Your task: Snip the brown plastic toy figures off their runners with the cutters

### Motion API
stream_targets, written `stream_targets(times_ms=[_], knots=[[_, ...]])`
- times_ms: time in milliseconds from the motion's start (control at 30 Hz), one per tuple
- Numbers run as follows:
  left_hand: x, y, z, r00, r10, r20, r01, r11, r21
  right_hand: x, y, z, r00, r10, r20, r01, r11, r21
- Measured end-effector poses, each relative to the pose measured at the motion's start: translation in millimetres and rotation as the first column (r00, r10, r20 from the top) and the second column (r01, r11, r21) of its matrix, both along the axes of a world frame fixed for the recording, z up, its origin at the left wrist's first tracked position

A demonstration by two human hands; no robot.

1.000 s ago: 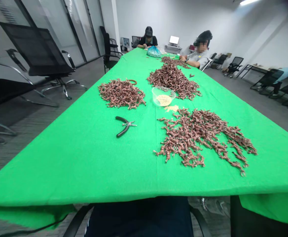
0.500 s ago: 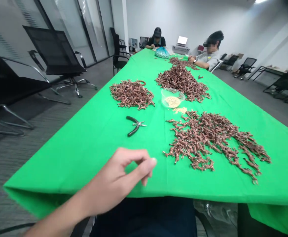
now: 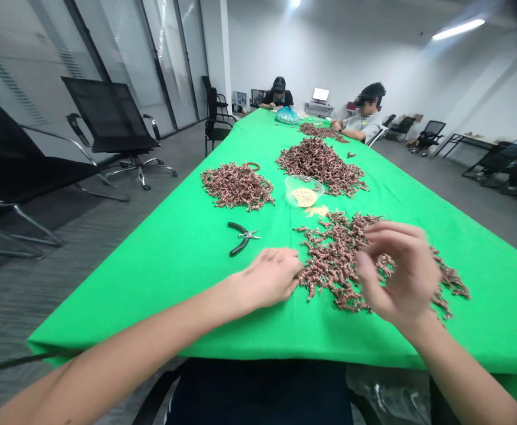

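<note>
My left hand [image 3: 274, 275] rests low over the green cloth, at the left edge of the near pile of small brown figures [image 3: 336, 254]. Its fingers are curled together with the tips at the pile; what they hold, if anything, is hidden. Above the right part of that pile hovers my right hand [image 3: 402, 271], slightly blurred, with thumb and bent fingers apart and nothing visible between them. Black-handled pliers [image 3: 243, 236] lie spread on the cloth, left of and beyond my left hand. A clear plastic bowl [image 3: 304, 192] holds small pale bits, and more pale bits [image 3: 318, 211] are spilled before it.
Another pile of brown figures [image 3: 238, 186] lies at the left, and a larger pile [image 3: 320, 165] behind the bowl. Farther back are a blue plastic bag [image 3: 287, 115] and two seated people [image 3: 278, 94]. Office chairs [image 3: 117, 118] stand left of the table.
My left hand has moved right and forward to the near pile's edge. My right hand has come into view over that pile. The camera view has tilted up a little.
</note>
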State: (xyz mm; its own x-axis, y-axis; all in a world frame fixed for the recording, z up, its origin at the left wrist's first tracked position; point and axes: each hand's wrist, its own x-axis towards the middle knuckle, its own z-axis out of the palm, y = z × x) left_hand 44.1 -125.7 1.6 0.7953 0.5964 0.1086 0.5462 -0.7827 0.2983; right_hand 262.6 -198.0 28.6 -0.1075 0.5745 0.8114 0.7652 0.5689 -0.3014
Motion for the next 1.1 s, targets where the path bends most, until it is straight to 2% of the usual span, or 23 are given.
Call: stream_targets(times_ms=[67,133,200,267,333,467,567,700,833,967,1100], knots=[[-9.6,-2.4,0.8,1.000,0.001,0.022,-0.001,1.000,0.014,-22.7,24.8,8.4,0.996,0.084,0.002,-0.084,0.992,-0.090],[-28.4,-6.3,5.4,0.999,0.043,0.030,-0.043,0.999,-0.012,-41.2,44.4,10.7,0.992,0.123,0.025,-0.114,0.967,-0.226],[-54.9,-11.6,11.7,0.988,0.142,0.059,-0.135,0.985,-0.108,-58.5,59.0,8.6,0.989,0.130,0.067,-0.099,0.933,-0.346],[-85.4,-17.7,17.3,0.958,0.262,0.118,-0.226,0.940,-0.255,-79.4,69.7,4.6,0.986,0.127,0.105,-0.068,0.893,-0.444],[-116.1,-23.4,20.8,0.903,0.386,0.189,-0.289,0.871,-0.397,-106.2,78.5,0.1,0.973,0.128,0.190,-0.004,0.838,-0.546],[-168.2,-32.5,21.4,0.782,0.554,0.285,-0.358,0.774,-0.523,-165.3,97.4,-11.4,0.883,0.033,0.468,0.304,0.719,-0.625],[-196.1,-39.0,19.6,0.696,0.645,0.316,-0.404,0.715,-0.571,-194.3,110.9,-20.2,0.860,0.039,0.509,0.353,0.674,-0.649],[-218.4,-46.2,16.6,0.606,0.720,0.337,-0.370,0.631,-0.682,-202.8,111.7,-23.4,0.841,0.078,0.536,0.349,0.677,-0.647],[-224.5,-46.9,13.4,0.523,0.762,0.383,-0.307,0.587,-0.749,-197.6,89.0,-21.3,0.813,0.151,0.562,0.319,0.693,-0.647],[-215.5,-40.5,12.9,0.504,0.743,0.440,-0.263,0.618,-0.741,-197.6,63.8,-24.7,0.791,0.123,0.599,0.321,0.751,-0.577],[-193.0,-22.0,24.0,0.479,0.697,0.533,-0.222,0.684,-0.695,-196.9,53.7,-29.5,0.787,0.119,0.605,0.266,0.820,-0.507]])
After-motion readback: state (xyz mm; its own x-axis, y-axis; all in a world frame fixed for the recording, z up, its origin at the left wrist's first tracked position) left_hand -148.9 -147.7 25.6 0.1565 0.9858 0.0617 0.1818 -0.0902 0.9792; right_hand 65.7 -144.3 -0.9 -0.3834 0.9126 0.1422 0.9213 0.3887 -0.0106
